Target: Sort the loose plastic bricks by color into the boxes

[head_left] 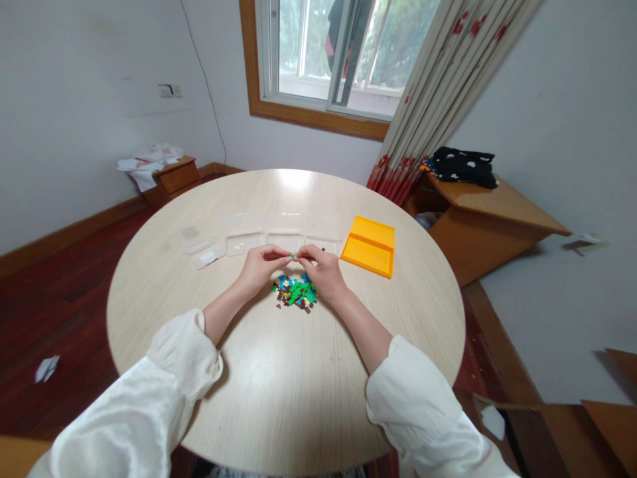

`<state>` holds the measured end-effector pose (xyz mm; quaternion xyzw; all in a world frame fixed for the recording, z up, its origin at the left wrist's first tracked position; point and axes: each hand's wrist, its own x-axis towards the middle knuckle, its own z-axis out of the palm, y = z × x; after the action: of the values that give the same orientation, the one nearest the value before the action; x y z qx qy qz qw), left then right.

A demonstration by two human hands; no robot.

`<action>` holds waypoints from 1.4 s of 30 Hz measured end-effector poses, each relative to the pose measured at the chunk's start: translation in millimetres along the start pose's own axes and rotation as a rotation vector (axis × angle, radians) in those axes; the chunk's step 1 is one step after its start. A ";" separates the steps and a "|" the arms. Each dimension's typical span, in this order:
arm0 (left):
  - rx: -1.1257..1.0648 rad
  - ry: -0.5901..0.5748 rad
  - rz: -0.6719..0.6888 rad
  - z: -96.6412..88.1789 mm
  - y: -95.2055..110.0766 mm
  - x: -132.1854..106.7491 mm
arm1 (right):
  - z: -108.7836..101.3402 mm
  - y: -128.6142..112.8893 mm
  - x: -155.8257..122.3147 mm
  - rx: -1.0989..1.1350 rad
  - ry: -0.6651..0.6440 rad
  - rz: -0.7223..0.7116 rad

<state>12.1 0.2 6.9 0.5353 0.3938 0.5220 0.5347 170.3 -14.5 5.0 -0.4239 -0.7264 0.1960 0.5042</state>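
My left hand [262, 264] and my right hand [322, 267] meet above a small pile of tiny bricks [295, 291], green, blue, brown and white, in the middle of the round table [279, 372]. Both hands are closed in a pinch, fingertips almost touching each other. A tiny green brick [292, 254] shows between the fingertips of the two hands. The pile lies just under and between my wrists.
Several clear plastic boxes [243, 240] stand in a row behind my hands. An orange tray [369, 245] lies to the right of them. A wooden side table with dark cloth [465, 166] stands by the curtain; a low wooden box with papers [174, 174] is at left.
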 end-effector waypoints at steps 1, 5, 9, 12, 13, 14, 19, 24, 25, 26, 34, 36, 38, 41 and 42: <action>-0.010 0.000 -0.003 0.2 -0.3 -0.3 | -0.4 -0.3 -0.1 -0.019 -0.005 -0.020; -0.057 0.000 -0.015 1.1 -0.1 -1.8 | -1.5 -1.1 -0.4 -0.031 -0.003 -0.078; -0.116 -0.002 -0.052 2.8 2.6 -3.3 | -1.4 0.0 -0.9 0.010 0.021 -0.071; -0.130 -0.013 -0.078 3.4 5.0 -3.8 | -0.2 1.9 -0.8 0.074 0.045 -0.037; -0.133 -0.019 -0.085 3.3 5.5 -3.7 | 0.4 2.4 -0.6 0.096 0.053 -0.023; -0.139 -0.026 -0.092 3.1 5.6 -3.5 | 1.0 2.8 -0.4 0.116 0.060 -0.008; -0.206 -0.078 -0.161 0.3 3.9 -1.8 | 2.6 3.3 1.4 0.192 0.069 0.040; -0.261 -0.118 -0.220 -1.2 4.8 -2.1 | 2.6 3.2 2.4 0.245 0.082 0.039; -0.265 -0.121 -0.227 -1.0 5.7 -2.4 | 2.4 3.0 2.3 0.252 0.081 0.039; -0.269 -0.124 -0.234 -0.8 6.8 -2.9 | 2.2 2.6 2.2 0.255 0.079 0.040; -0.263 -0.097 -0.262 1.8 13.5 -5.0 | 1.0 3.8 1.3 0.211 0.061 0.050; -0.235 -0.087 -0.263 1.3 12.8 -4.4 | 0.4 4.0 1.2 0.185 0.052 0.043; -0.212 -0.079 -0.256 0.5 11.4 -3.5 | -0.4 3.4 0.9 0.160 0.043 0.033; -0.195 -0.073 -0.250 -0.5 9.4 -2.4 | -1.6 2.2 0.4 0.132 0.035 0.021; -0.192 -0.072 -0.249 -0.7 9.1 -2.2 | -1.8 2.0 0.2 0.126 0.034 0.017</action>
<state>9.8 -2.9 15.4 0.4472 0.3858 0.4673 0.6579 172.8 -13.5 4.4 -0.4009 -0.7002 0.2383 0.5406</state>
